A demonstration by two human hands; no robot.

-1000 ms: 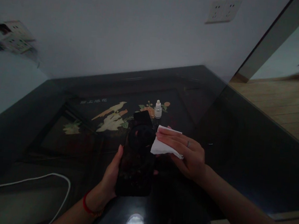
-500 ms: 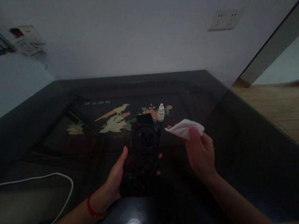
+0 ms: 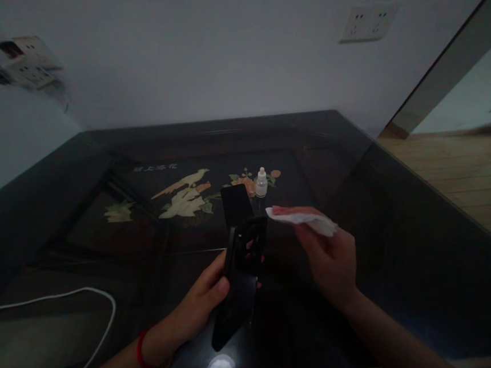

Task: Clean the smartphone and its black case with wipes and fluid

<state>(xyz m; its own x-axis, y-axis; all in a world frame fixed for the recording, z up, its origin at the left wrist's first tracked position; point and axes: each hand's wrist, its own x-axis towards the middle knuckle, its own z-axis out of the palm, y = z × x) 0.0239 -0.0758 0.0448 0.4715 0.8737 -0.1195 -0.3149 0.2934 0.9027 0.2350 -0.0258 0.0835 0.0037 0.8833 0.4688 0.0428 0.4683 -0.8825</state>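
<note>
My left hand (image 3: 203,295) is closed round a black phone case (image 3: 238,298), held upright and turned partly edge-on. Skin shows through the openings of its camera area. Just beyond the case, a flat black phone-like slab (image 3: 236,201) lies on the dark table (image 3: 393,265), its near part hidden. To the right, my right hand (image 3: 329,260) pinches a folded white tissue (image 3: 306,219), apart from the case. A small white dropper bottle (image 3: 261,184) stands upright on the table past both hands.
A white cable (image 3: 85,289) curves over the table at the left. Bird and flower pictures (image 3: 186,202) decorate the glossy top. The wall behind carries sockets (image 3: 369,23), with more sockets (image 3: 32,62) at the far left. Wooden floor (image 3: 465,174) shows at the right.
My left hand has turned the phone case from facing me to nearly edge-on, the thumb now over its near side. The tissue in my right hand has tipped flatter and slightly lower.
</note>
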